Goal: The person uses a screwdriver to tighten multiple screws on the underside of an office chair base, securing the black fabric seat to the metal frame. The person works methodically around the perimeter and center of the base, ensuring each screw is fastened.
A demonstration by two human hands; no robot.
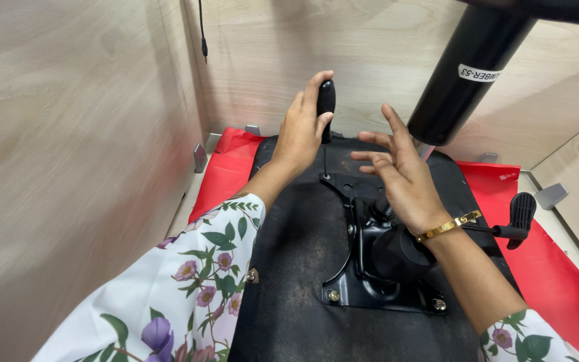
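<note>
An upturned black chair seat (296, 268) lies on a red sheet (226, 171). A black metal mechanism plate (370, 268) is bolted to its underside. My left hand (303, 131) grips the black handle of a lever (326, 100) standing up at the seat's far edge. My right hand (403, 174) hovers above the mechanism with its fingers spread, holding nothing. A second lever with a black paddle (521, 218) sticks out to the right, past my right wrist and its gold bracelet.
Light wooden panels (68, 167) wall in the space on the left, back and right. A thick black cylinder with a white label (464, 74) slants down from the upper right toward the seat. A thin black cable (202, 33) hangs at the back corner.
</note>
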